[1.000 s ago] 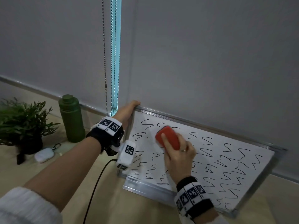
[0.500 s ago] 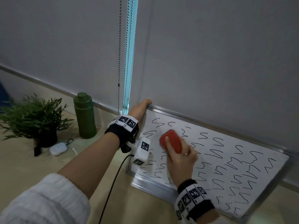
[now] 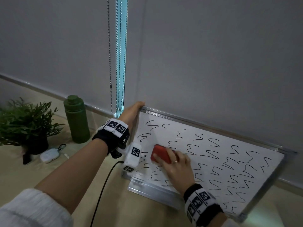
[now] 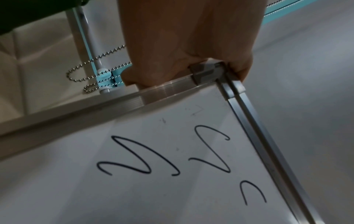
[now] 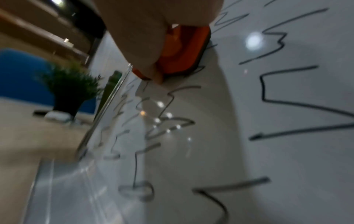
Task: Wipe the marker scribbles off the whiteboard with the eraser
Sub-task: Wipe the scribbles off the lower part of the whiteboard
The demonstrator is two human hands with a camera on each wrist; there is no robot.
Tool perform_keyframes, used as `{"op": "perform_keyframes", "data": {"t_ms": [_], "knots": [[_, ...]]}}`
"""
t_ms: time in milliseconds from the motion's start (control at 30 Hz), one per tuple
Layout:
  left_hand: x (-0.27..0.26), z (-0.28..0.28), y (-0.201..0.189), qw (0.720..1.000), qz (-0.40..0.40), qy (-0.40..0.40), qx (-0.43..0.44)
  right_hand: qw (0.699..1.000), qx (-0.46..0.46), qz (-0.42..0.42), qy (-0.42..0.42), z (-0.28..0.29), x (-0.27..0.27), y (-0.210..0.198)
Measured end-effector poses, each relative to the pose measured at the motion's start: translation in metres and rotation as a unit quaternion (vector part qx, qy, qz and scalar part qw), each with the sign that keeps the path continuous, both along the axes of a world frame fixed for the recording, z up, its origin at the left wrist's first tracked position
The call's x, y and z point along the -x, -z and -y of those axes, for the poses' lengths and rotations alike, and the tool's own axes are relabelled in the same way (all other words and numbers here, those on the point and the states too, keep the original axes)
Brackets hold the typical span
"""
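One whiteboard (image 3: 270, 182), one red eraser (image 3: 159, 154), one green bottle (image 3: 77, 120), one potted plant (image 3: 24, 123), two hands.

The whiteboard (image 3: 229, 154) is a white panel in a silver metal frame, leaning tilted against the grey wall with its lower edge on the beige surface. Black marker scribbles (image 3: 242, 172) cover most of it in rows of squiggles; a patch near the upper left is wiped bare. The red eraser (image 3: 159, 154) lies flat against the board's left part.

We see the bottle (image 3: 77, 119) left of the whiteboard (image 3: 255, 163), the plant (image 3: 24, 125) farther left, the eraser (image 3: 159, 154) on the whiteboard.
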State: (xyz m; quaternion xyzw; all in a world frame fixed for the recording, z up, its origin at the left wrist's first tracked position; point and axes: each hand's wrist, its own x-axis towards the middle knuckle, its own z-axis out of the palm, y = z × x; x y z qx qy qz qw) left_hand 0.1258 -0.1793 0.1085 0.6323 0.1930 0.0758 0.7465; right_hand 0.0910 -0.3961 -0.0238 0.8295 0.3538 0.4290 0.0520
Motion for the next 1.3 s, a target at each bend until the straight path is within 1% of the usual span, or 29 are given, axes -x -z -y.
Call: {"op": "perform_keyframes", "data": {"t_ms": [33, 67, 133, 167, 200, 233, 267, 300, 333, 367, 400, 467, 500, 533, 567, 633, 667, 700, 733, 800, 833, 867, 900, 1000, 1033, 1133, 1200, 1233, 1300], "knots": [[0.0, -0.001, 0.001, 1.0, 0.003, -0.005, 0.0, 0.999, -0.038, 0.009, 0.02, 0.002, -0.004, -0.008], [0.0, 0.0, 0.001, 1.0, 0.004, -0.007, 0.001, 0.993, -0.105, 0.01, 0.048, 0.001, -0.006, -0.017], [0.001, 0.001, 0.001, 1.0, 0.006, 0.001, -0.003, 0.961, -0.257, -0.019, 0.1, -0.008, -0.006, -0.033], [0.0, 0.001, 0.001, 1.0, 0.005, -0.001, -0.001, 0.948, -0.295, -0.031, 0.114, -0.015, -0.003, -0.035], [-0.002, 0.0, 0.003, 1.0, 0.001, -0.005, 0.001, 0.951, -0.287, -0.033, 0.111, -0.023, -0.001, -0.033], [-0.005, -0.001, 0.004, 1.0, -0.001, -0.007, 0.0, 0.967, -0.24, -0.03, 0.087, -0.029, 0.001, -0.027], [-0.005, 0.0, 0.003, 1.0, 0.0, -0.012, -0.002, 0.984, -0.169, -0.031, 0.051, -0.032, 0.002, -0.018], [-0.007, -0.001, 0.005, 1.0, 0.001, -0.016, -0.006, 0.993, -0.108, -0.032, 0.026, -0.031, 0.002, -0.012], [-0.007, -0.002, 0.006, 1.0, -0.001, -0.015, -0.012, 0.996, -0.082, -0.029, 0.019, -0.029, 0.0, -0.011], [-0.007, -0.002, 0.006, 1.0, -0.003, -0.009, -0.014, 0.995, -0.095, -0.024, 0.028, -0.025, -0.003, -0.014], [-0.007, -0.003, 0.007, 1.0, -0.007, -0.004, -0.012, 0.989, -0.139, -0.019, 0.051, -0.023, -0.004, -0.019], [-0.004, -0.003, 0.007, 1.0, -0.004, -0.001, -0.013, 0.96, -0.255, -0.035, 0.111, -0.028, 0.002, -0.029], [-0.004, -0.004, 0.008, 1.0, -0.005, -0.006, -0.015, 0.948, -0.288, -0.048, 0.125, -0.033, 0.006, -0.033], [-0.003, -0.003, 0.007, 1.0, -0.01, -0.006, -0.017, 0.946, -0.295, -0.057, 0.123, -0.039, 0.009, -0.034], [0.0, -0.002, 0.005, 1.0, -0.01, -0.002, -0.02, 0.954, -0.275, -0.058, 0.102, -0.043, 0.009, -0.033], [0.003, -0.001, 0.003, 1.0, -0.002, 0.002, -0.016, 0.983, -0.173, -0.043, 0.048, -0.041, 0.006, -0.032], [0.003, -0.002, 0.004, 1.0, -0.003, 0.005, -0.014, 0.989, -0.136, -0.034, 0.039, -0.036, 0.002, -0.033], [0.002, -0.003, 0.006, 1.0, -0.004, 0.004, -0.015, 0.99, -0.131, -0.026, 0.044, -0.03, -0.001, -0.036], [0.003, -0.003, 0.005, 1.0, -0.004, 0.003, -0.022, 0.986, -0.157, -0.022, 0.058, -0.025, -0.003, -0.039], [0.005, -0.002, 0.004, 1.0, -0.006, 0.002, -0.021, 0.966, -0.237, -0.033, 0.101, -0.024, 0.001, -0.046], [0.004, -0.003, 0.005, 1.0, -0.012, 0.004, -0.022, 0.96, -0.255, -0.04, 0.112, -0.028, 0.004, -0.048], [0.004, -0.002, 0.005, 1.0, -0.019, 0.007, -0.023, 0.96, -0.254, -0.045, 0.108, -0.032, 0.005, -0.048], [0.001, -0.003, 0.007, 1.0, -0.018, 0.009, -0.021, 0.967, -0.233, -0.045, 0.091, -0.036, 0.004, -0.047], [-0.005, -0.003, 0.011, 1.0, -0.021, 0.004, -0.007, 0.991, -0.126, -0.029, 0.03, -0.033, -0.003, -0.048], [-0.005, -0.003, 0.012, 1.0, -0.025, 0.005, -0.005, 0.992, -0.12, -0.022, 0.032, -0.029, -0.005, -0.051], [-0.003, -0.004, 0.011, 1.0, -0.026, 0.003, -0.003, 0.976, -0.194, -0.019, 0.093, -0.026, -0.003, -0.057], [-0.002, -0.003, 0.009, 1.0, -0.028, 0.0, -0.002, 0.971, -0.211, -0.034, 0.106, -0.034, 0.001, -0.054], [-0.004, -0.003, 0.011, 1.0, -0.029, 0.0, -0.005, 0.976, -0.192, -0.038, 0.09, -0.04, 0.002, -0.051], [-0.011, -0.006, 0.017, 1.0, -0.027, -0.006, -0.001, 0.994, -0.098, -0.043, 0.033, -0.048, 0.003, -0.043]]}}
